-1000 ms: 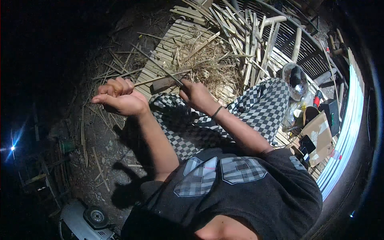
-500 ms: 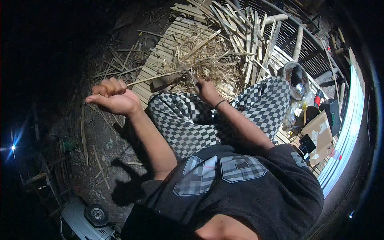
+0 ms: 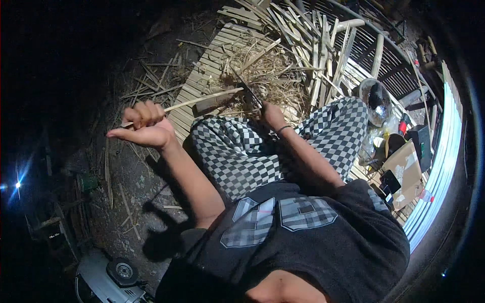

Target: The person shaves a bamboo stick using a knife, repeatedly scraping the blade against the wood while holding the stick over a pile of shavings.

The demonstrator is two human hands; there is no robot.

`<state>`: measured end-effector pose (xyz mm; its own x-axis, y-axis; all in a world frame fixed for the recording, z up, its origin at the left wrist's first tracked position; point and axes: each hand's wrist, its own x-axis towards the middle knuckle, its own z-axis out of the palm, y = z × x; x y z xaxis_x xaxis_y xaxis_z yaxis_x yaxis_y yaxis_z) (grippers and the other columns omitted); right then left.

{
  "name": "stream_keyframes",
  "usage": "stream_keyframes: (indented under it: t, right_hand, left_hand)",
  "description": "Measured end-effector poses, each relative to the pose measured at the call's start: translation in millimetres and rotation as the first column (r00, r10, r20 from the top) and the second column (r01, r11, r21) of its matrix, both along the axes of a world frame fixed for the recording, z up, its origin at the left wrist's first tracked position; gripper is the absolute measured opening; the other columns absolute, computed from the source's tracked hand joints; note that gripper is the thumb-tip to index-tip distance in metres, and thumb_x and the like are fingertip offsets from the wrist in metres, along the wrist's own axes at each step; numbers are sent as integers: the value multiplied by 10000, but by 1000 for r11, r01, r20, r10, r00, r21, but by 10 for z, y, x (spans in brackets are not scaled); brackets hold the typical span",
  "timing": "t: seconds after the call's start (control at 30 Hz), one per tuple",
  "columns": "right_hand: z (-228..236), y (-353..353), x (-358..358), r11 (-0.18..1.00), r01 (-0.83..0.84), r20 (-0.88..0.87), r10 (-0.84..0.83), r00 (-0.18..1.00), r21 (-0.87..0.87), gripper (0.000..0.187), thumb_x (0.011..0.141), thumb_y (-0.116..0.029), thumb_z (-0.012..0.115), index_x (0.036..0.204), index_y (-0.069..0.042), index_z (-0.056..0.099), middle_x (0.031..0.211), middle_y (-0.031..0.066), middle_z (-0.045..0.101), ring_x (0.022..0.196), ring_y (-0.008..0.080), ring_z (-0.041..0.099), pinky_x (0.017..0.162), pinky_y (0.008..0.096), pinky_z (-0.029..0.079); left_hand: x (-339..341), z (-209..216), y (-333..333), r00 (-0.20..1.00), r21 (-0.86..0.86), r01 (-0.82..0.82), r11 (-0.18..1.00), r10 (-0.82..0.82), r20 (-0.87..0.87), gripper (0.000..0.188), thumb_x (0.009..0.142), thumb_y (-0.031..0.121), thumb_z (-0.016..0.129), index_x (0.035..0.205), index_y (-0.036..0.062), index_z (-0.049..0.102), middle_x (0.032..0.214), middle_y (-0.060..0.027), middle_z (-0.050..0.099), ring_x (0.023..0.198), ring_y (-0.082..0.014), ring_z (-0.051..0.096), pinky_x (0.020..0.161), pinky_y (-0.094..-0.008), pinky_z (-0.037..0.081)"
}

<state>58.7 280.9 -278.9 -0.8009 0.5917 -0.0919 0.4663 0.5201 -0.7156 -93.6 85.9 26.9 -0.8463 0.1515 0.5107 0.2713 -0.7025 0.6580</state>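
Note:
My left hand (image 3: 146, 125), out to the left, is closed around one end of a thin pale bamboo strip (image 3: 204, 97). The strip runs to the right, over the slatted platform. Its far end meets the dark blade of a knife (image 3: 246, 88), which slants up and left from my right hand (image 3: 273, 116). That hand is closed on the knife's handle, just past my checkered knees. Under the blade and strip lies a heap of curly bamboo shavings (image 3: 273, 70). A dark block (image 3: 206, 104) sits below the strip near my left knee.
Split bamboo strips (image 3: 316, 48) pile up at the far right of the slatted bamboo platform (image 3: 194, 83). To my right are a metal bowl (image 3: 375, 103), a cardboard piece (image 3: 401, 166) and a phone (image 3: 389, 181). Loose sticks (image 3: 156, 76) litter the dark ground at left.
The knife, blurred before, now shows clearly, its blade pointing up and left across the strip. My right hand has shifted slightly right and nearer. The strip's far end sits about as before.

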Motion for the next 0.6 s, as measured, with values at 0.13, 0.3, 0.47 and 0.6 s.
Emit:
stream_keyframes:
  t: [0.13,0.3,0.47,0.6]
  right_hand:
    - [505,-80,-28,994,-106,8,107,994,-22,262,858,-251,641,956,-8,625,812,247,668,788,445,646,722,524,520]
    - [1552,-459,31,961,-228,-286,176,942,-159,190,853,-195,619,963,-44,584,728,246,628,720,458,619,651,522,489]
    - [1322,-534,-109,982,-166,-294,133,947,-91,209,860,-193,621,1012,-52,590,716,233,629,710,438,631,639,500,499]
    - [1271,-644,-170,986,-139,-240,115,964,-87,219,865,-182,627,1053,-71,619,734,229,641,714,422,640,648,487,510]
  left_hand:
    - [223,20,14,996,-199,-76,977,82,24,598,1028,565,294,591,168,197,501,31,186,475,-97,139,454,-291,148]
    - [326,-56,33,1000,-154,19,988,-20,-3,545,1059,421,319,588,171,208,503,40,190,470,-92,146,450,-277,149]
    - [370,-40,55,992,-97,123,988,-126,-22,535,1056,409,338,591,178,209,507,48,172,465,-82,108,444,-283,115]
    - [298,-56,-115,998,-76,6,997,-2,62,535,1054,407,348,593,178,201,502,49,178,462,-81,107,443,-283,110]
